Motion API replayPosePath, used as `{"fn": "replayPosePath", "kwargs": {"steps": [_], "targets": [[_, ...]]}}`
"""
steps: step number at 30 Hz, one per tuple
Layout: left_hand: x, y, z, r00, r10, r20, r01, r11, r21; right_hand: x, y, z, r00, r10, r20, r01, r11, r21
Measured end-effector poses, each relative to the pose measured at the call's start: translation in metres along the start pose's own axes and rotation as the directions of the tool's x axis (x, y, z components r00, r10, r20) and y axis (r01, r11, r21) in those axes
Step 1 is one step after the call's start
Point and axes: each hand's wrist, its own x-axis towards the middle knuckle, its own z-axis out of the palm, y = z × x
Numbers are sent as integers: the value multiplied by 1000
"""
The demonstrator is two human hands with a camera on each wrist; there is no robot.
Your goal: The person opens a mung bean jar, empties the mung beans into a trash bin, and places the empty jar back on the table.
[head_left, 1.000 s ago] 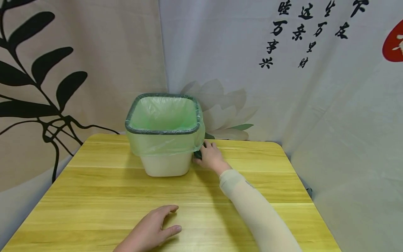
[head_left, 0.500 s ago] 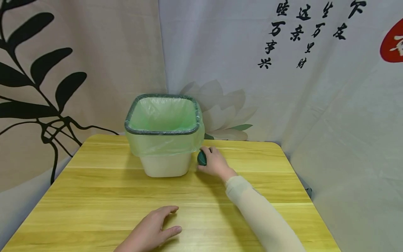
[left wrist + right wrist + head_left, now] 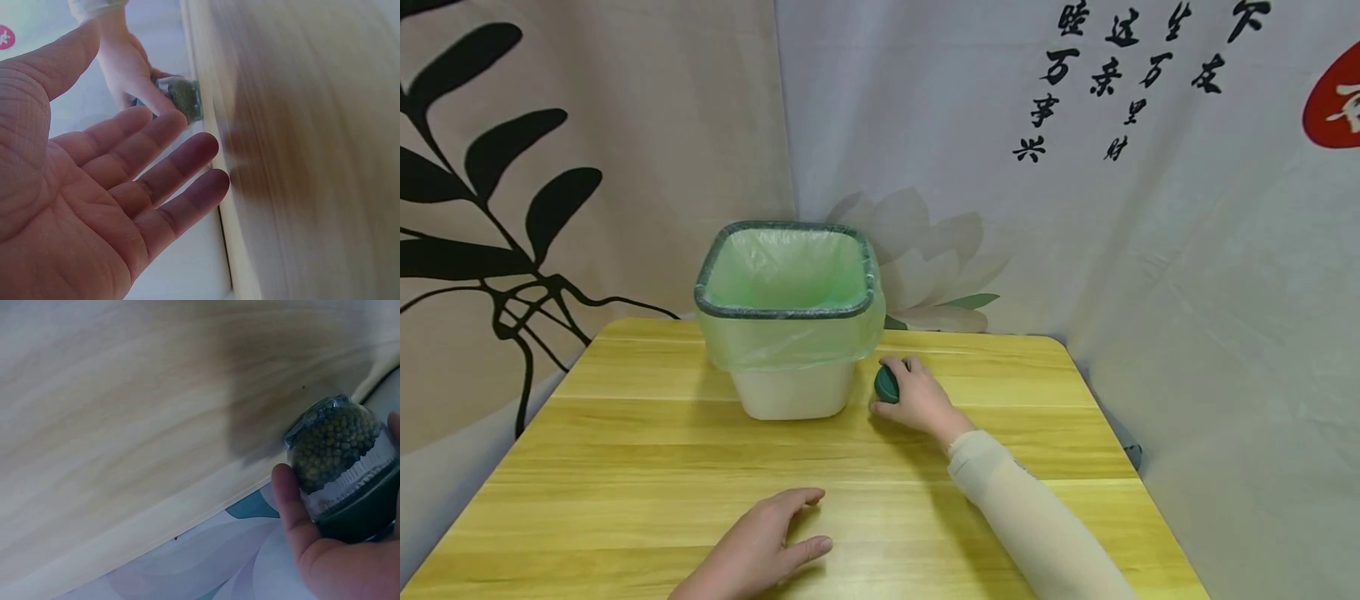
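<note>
Grips a glass jar of small green beans in the right hand, thumb on the near side, fingers on the far side, opened only as wide as the jar itself. Holds out the left hand near the front of the table, palm turned inward, fingers loosely extended, thumb well apart from them, nothing in the grasp. To be found just right of the bin, outside it: the jar, near the green liner hanging over the bin's wall. From the left hand, farther off across the table and somewhat to the right; from the right hand, no gap at all. Plainly nearer, then: the right arm, reaching in from the near right in a pale sleeve. Long axis roughly upright, judging by the left wrist view, with the dark green lid uppermost, toward the palm, and the beans gathered at the base, toward the wood. Perhaps some lean as well, though too covered by the hand to be sure. Hard to tell base on wood from base just above it. Most telling relation, as a judgement: jar low beside the bin, rim higher and to the left, left hand well apart on the near side.
</note>
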Motion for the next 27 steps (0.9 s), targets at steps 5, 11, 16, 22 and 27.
{"fn": "replayPosePath", "kwargs": {"steps": [5, 11, 16, 22, 27], "targets": [[-2, 1, -2, 1000, -2, -8, 2, 1000, 0, -1, 1, -1, 1000, -4, -7, 4, 1000, 30], [-4, 0, -2, 1000, 3, -15, -3, 1000, -1, -2, 7, 0, 999, 39, -10, -38, 990, 136], [-4, -1, -2, 1000, 8, -18, -8, 1000, -5, -10, 13, -2, 995, 102, -9, -98, 969, 226], [-1, -1, -1, 1000, 2, -7, -3, 1000, -16, -26, 10, -8, 993, 119, -6, -114, 962, 250], [-1, -1, -1, 1000, 13, -13, -13, 1000, -17, -41, 4, -15, 993, 117, -27, -105, 957, 269]]}}
